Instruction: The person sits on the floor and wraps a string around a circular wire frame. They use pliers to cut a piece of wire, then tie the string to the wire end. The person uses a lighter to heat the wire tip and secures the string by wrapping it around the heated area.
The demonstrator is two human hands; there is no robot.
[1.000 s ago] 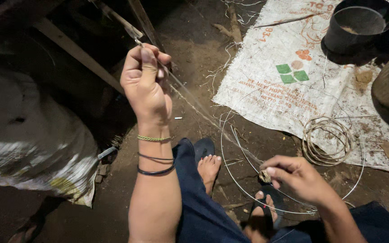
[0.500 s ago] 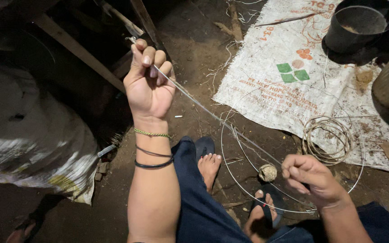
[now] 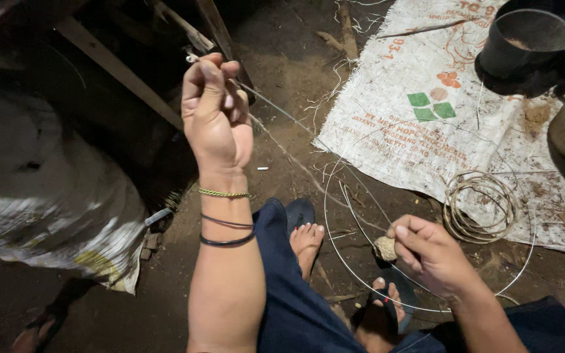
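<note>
Thin pale strand (image 3: 295,121) — wire or stiff fibre, cannot tell which — runs taut on a diagonal from the raised left hand (image 3: 216,111) down to the right hand (image 3: 431,252). Left hand curled closed, thumb and forefinger pinching the strand's upper end, wrist turned outward. Right hand low by the knee, fingers pinching a small rough tan lump (image 3: 385,248), fibrous, where the strand ends.

Three bands on the left wrist: one braided yellow-green (image 3: 223,193), two thin dark cords (image 3: 227,232).

One large wire hoop (image 3: 327,216) lies flat on the dirt floor (image 3: 282,59), thin, pale, near-circular — it rings the right hand and the feet. One smaller coil (image 3: 480,206) of several rusty loops sits inside it, on the edge of a white woven plastic sack (image 3: 393,85) spread flat, with printed green squares.

Two bare feet (image 3: 307,242) in dark sandals, dark blue trousers. One black bucket (image 3: 524,42) upper right; one crumpled filled sack (image 3: 40,209) at left.
</note>
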